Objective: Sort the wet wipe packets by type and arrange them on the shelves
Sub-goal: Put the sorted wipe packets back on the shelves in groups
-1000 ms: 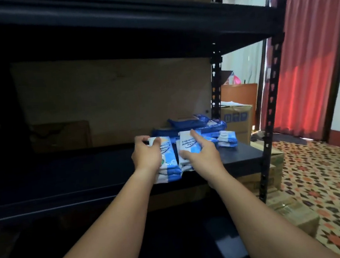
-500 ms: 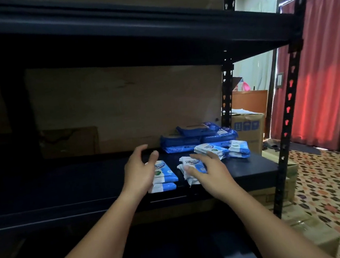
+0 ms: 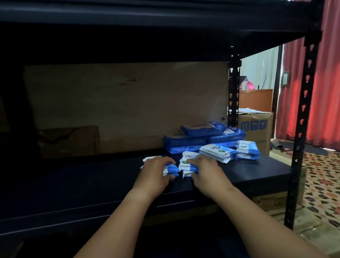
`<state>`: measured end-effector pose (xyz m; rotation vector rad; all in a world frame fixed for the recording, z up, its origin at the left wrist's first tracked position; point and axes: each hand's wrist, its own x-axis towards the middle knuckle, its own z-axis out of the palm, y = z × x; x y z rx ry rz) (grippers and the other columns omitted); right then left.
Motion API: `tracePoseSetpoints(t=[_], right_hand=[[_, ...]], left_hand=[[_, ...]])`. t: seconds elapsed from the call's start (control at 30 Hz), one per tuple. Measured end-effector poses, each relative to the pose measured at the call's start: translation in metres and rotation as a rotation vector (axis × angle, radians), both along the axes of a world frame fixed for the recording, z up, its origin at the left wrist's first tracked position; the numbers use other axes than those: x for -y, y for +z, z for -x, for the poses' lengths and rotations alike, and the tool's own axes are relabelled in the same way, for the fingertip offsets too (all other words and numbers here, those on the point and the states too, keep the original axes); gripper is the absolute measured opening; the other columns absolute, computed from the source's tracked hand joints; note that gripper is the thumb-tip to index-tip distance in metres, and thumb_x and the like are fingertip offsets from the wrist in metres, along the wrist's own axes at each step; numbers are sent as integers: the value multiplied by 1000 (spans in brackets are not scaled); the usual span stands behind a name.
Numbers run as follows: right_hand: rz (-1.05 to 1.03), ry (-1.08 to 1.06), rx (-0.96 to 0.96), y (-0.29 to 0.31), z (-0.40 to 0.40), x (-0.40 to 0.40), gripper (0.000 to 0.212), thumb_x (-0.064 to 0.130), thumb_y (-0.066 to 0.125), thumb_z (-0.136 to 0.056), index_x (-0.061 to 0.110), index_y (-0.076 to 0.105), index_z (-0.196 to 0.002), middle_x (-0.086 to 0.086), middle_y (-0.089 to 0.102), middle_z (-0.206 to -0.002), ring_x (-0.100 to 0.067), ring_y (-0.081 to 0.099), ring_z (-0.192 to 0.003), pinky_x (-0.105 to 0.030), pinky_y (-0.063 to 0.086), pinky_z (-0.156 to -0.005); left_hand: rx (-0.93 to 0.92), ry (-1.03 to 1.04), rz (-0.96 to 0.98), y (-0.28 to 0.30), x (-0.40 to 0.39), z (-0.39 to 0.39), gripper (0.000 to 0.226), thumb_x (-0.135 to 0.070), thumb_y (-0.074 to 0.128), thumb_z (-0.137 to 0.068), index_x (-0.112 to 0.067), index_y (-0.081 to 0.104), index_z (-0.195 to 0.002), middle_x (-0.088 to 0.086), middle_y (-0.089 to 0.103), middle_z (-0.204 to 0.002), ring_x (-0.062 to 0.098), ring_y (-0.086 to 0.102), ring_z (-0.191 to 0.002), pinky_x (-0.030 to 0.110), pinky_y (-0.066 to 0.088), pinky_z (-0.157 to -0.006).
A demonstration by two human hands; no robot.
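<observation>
under both hands on the dark shelf (image 3: 252, 175), the left hand (image 3: 156, 175) and right hand (image 3: 207, 170) each grip a small white packet stack (image 3: 186, 162), with dark blue packets (image 3: 203, 139) already piled behind them, so sorting looks partly done

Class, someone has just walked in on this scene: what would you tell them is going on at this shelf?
A person is sorting wet wipe packets on a black metal shelf. The left hand grips one small stack of white-and-blue packets, and the right hand grips a second stack beside it. More white-and-blue packets lie further right, with dark blue packs piled behind them. Both gripped stacks rest on the shelf.
</observation>
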<state>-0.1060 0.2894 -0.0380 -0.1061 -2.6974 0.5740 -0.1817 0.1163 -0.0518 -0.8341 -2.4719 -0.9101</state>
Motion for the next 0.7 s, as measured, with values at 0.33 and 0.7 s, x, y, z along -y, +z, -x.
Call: tracePoseSetpoints(t=[0.33,0.7], right_hand=[[1,-53,16,1,46,-4,51,11,64,-92,23,56,-141,-10,54,-138,-29,55,-124,-35,48,-102],[-40,15,-44,-6,65,-15,48,12,64,-94,22,54,-140,-9,56,-138,-29,54,-124,-38,47,-101]], left_hand=[[54,-46,-60,-1,-7,40,37,-12,83,-79,-28,70,-110,-8,65,-119,10,58,-113,30,45,-103],[11,-59,18,1,-12,58,35,-13,80,-82,-25,69,-113,-8,64,-121,8,55,-115,25,41,-102]])
